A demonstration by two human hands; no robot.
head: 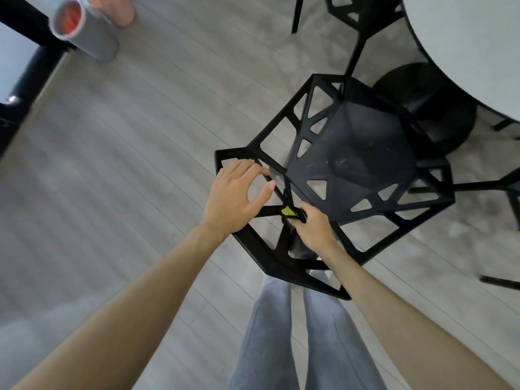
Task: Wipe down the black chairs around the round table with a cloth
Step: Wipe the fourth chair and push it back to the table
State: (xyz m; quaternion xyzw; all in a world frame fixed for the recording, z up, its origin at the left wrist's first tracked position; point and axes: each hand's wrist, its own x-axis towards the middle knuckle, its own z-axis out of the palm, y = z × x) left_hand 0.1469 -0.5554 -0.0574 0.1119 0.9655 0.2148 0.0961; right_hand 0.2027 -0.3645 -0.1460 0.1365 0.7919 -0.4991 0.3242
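Observation:
A black chair (351, 153) with an open geometric frame stands in front of me, its backrest nearest my legs. My right hand (312, 228) grips a dark cloth with a yellow-green patch (288, 211) against a strut of the backrest. My left hand (237, 192) hovers over the backrest's left part, fingers loosely spread, fingertips at a strut and holding nothing. The round white table (464, 38) fills the upper right corner. Most of the cloth is hidden under my fingers.
A second black chair (357, 12) stands at the top by the table, and legs of another (506, 192) show at the right edge. The table's dark round base (427, 108) sits beyond the seat. A grey cylinder (84, 29) lies on the wood floor at upper left.

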